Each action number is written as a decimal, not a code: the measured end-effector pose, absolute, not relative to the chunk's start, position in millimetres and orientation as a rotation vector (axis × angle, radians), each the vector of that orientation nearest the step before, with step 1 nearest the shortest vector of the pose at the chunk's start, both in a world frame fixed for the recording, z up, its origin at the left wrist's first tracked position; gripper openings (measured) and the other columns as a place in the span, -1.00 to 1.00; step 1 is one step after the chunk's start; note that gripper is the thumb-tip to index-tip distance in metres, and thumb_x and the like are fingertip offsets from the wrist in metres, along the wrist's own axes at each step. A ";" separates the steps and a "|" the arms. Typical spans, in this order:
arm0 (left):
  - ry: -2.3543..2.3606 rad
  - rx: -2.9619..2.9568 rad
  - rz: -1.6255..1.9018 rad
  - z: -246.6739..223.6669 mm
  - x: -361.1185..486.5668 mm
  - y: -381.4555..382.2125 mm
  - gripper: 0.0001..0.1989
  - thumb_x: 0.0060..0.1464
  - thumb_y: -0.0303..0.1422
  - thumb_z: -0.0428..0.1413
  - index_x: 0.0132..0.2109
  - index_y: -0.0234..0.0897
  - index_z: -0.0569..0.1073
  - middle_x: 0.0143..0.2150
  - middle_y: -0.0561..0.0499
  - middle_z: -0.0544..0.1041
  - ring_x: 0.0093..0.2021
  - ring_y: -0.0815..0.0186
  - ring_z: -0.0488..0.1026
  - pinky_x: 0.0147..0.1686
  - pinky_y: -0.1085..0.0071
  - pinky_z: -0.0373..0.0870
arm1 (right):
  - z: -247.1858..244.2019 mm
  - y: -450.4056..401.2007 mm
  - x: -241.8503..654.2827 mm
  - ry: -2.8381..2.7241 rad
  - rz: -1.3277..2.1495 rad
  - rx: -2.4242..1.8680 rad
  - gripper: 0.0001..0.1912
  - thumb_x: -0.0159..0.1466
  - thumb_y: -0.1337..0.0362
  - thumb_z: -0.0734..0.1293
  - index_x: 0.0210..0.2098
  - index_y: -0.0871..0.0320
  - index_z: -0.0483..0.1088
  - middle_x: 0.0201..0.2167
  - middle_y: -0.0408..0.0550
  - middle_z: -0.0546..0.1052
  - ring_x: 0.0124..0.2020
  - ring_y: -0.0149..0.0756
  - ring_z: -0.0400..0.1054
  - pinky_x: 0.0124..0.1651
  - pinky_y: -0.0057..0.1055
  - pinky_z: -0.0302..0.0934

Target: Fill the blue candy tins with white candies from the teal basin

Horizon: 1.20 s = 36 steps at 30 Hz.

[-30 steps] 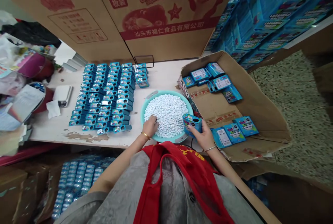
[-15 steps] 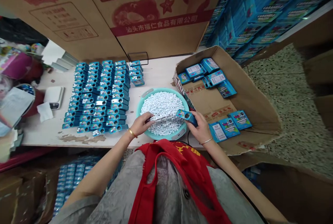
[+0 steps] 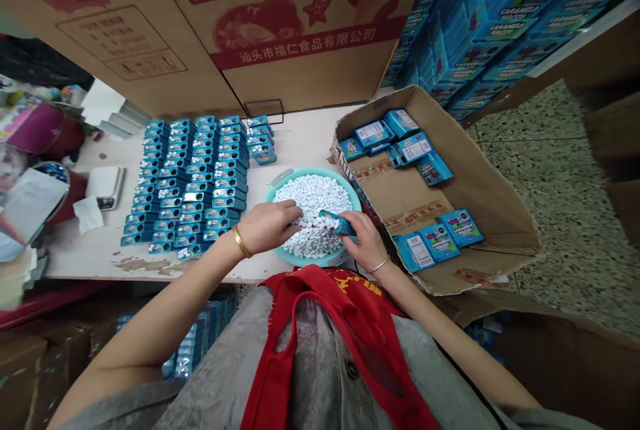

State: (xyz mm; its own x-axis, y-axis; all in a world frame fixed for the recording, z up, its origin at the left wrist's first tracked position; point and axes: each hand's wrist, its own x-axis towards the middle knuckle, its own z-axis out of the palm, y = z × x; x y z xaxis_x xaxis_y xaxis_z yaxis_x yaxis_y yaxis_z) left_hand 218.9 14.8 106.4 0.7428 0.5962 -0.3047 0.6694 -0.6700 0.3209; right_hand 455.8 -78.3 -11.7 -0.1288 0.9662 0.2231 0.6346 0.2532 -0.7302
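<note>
A round turquoise basin (image 3: 353,191) full of small white candies (image 3: 313,195) stands in front of me. My left hand (image 3: 267,225), with a gold bangle at the wrist, is closed on a thin scoop (image 3: 306,222) loaded with candies and mostly hidden by them. The scoop reaches across the basin to a small blue candy box (image 3: 345,225). My right hand (image 3: 366,242) grips that box, tilted over the basin's right side, with its open end facing the scoop. Candies lie at the box's mouth.
Several rows of upright blue boxes (image 3: 193,183) fill the table's left part. A cardboard tray (image 3: 420,200) with blue boxes is at right. Large cartons (image 3: 305,83) form a wall behind. A white scale (image 3: 106,185) sits far left; stacked blue packs (image 3: 500,23) stand far right.
My left hand has moved right and forward over the basin with the scoop. The box in my right hand has shifted left, over the candies, and now meets the scoop.
</note>
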 end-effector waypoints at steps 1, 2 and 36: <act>0.986 2.551 -0.304 114.2 224.0 14.4 -0.80 0.23 -0.26 0.01 -0.14 -0.26 0.45 -0.19 -0.04 0.47 -0.29 0.29 0.44 -0.32 0.40 0.33 | -11.9 -78.7 454.8 -1.849 0.630 -1.458 -0.51 0.17 0.43 0.23 0.09 0.06 0.31 -0.02 0.05 0.46 0.05 -0.06 0.33 0.14 -0.03 0.26; 1.002 2.570 -0.351 121.6 229.1 13.5 -0.82 0.22 -0.29 0.02 -0.16 -0.26 0.46 -0.21 -0.05 0.47 -0.32 0.29 0.44 -0.33 0.39 0.33 | -12.1 -79.1 454.0 -1.849 0.635 -1.454 -0.51 0.17 0.43 0.23 0.09 0.06 0.31 -0.03 0.06 0.46 0.05 -0.05 0.33 0.14 -0.03 0.26; 1.381 2.146 -0.105 -74.5 223.1 -9.6 -0.77 0.21 -0.44 -0.03 0.00 -0.28 0.38 -0.01 -0.15 0.47 0.04 0.13 0.39 -0.02 0.20 0.21 | -33.9 -78.2 469.6 -1.491 0.643 -1.687 -0.62 0.22 0.09 0.34 -0.02 0.10 0.34 -0.12 0.03 0.51 -0.08 -0.11 0.41 0.02 -0.12 0.29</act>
State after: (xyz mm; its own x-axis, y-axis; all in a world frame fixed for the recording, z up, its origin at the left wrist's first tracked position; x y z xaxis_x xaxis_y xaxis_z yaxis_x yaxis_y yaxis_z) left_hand 223.1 -9.6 -74.5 0.4609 0.8098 -0.3630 0.8554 -0.2964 0.4249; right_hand 469.6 -78.2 -33.9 0.1843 0.9753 0.1214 0.5816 -0.0086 -0.8135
